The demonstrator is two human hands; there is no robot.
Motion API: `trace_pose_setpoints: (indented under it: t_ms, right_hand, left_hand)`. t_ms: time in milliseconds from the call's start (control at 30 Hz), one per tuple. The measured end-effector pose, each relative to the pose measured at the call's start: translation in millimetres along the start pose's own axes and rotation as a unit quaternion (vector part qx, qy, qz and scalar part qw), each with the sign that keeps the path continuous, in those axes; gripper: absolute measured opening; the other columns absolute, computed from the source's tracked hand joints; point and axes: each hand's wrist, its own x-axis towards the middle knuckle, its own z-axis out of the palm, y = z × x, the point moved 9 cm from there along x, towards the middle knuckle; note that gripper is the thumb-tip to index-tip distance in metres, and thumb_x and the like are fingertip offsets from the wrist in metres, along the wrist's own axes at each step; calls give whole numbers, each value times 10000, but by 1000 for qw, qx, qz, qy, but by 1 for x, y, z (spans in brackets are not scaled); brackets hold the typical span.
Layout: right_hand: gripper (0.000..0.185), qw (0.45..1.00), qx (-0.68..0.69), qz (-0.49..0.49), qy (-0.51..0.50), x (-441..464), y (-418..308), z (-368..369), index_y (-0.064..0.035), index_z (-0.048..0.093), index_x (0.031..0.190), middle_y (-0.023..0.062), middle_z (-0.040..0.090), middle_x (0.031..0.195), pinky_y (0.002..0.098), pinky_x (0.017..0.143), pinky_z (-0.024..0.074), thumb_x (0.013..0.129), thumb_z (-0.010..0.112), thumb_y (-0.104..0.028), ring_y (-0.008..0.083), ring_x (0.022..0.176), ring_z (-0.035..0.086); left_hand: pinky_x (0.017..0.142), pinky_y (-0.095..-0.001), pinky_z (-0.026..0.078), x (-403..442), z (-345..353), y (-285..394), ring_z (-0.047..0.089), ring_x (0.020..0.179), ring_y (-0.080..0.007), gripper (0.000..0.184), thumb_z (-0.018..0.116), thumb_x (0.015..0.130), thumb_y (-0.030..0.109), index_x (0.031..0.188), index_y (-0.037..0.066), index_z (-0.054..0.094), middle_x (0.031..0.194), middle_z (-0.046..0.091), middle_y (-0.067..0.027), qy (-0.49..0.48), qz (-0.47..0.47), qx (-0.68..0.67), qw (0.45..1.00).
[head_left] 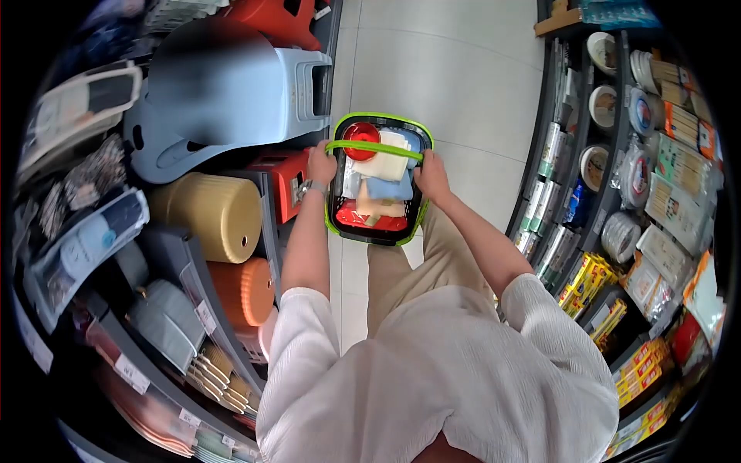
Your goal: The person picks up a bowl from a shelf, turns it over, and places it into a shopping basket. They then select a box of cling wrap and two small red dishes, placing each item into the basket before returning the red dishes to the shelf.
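A black shopping basket with a lime-green rim is in front of my body, above the aisle floor. Its green handle lies across the top. My left hand is closed at the handle's left end, by the rim. At the opposite end, my right hand grips the basket, its fingers partly hidden. Inside lie a round red item, a folded cream cloth, a blue cloth and a flat red item near my body.
Shelves line both sides closely. On the left are a light-blue plastic stool, a gold bin and an orange bin. On the right hang white paper bowls and yellow boxes. Tiled floor runs ahead between them.
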Motion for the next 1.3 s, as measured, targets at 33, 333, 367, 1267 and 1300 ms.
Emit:
trace_pose_setpoints:
  t_ms: [33,333,367,1267,1300]
  right_hand:
    - [355,999,3,38,-13,12,18,10,24,509,1099,279,565,1038,534,875,476,791,645,-87,472,999,559]
    - [460,998,17,49,-39,88,105,83,32,517,1215,282,577,1109,516,921,474,787,631,-91,468,1050,560]
    - [470,998,9,41,-52,93,111,90,21,516,1246,264,578,1154,496,953,471,808,628,-110,448,1088,559]
    - [429,993,80,52,-67,68,96,202,52,541,1205,238,621,1085,443,836,517,853,686,-146,387,907,641]
    - [477,994,82,42,-64,76,99,218,61,528,1246,243,635,1116,432,842,526,863,693,-171,383,920,658]
  left_hand:
    - [977,-472,469,13,12,-5,564,1137,-424,423,554,833,38,1249,92,607,1177,604,-222,-19,-30,14,999]
    - [1066,-446,432,95,102,-41,512,1243,-438,602,677,787,57,1348,-27,475,1302,556,-283,-80,26,24,996]
    - [1065,-451,428,99,111,-48,516,1236,-437,611,674,789,67,1356,-30,471,1293,557,-291,-75,34,27,996]
    - [879,-496,540,29,196,-131,663,976,-457,481,689,844,196,1216,-28,481,1053,666,-304,29,-292,-16,956]
    - [878,-506,532,25,191,-119,659,975,-465,461,683,845,174,1210,-23,482,1046,671,-296,29,-259,-60,964]
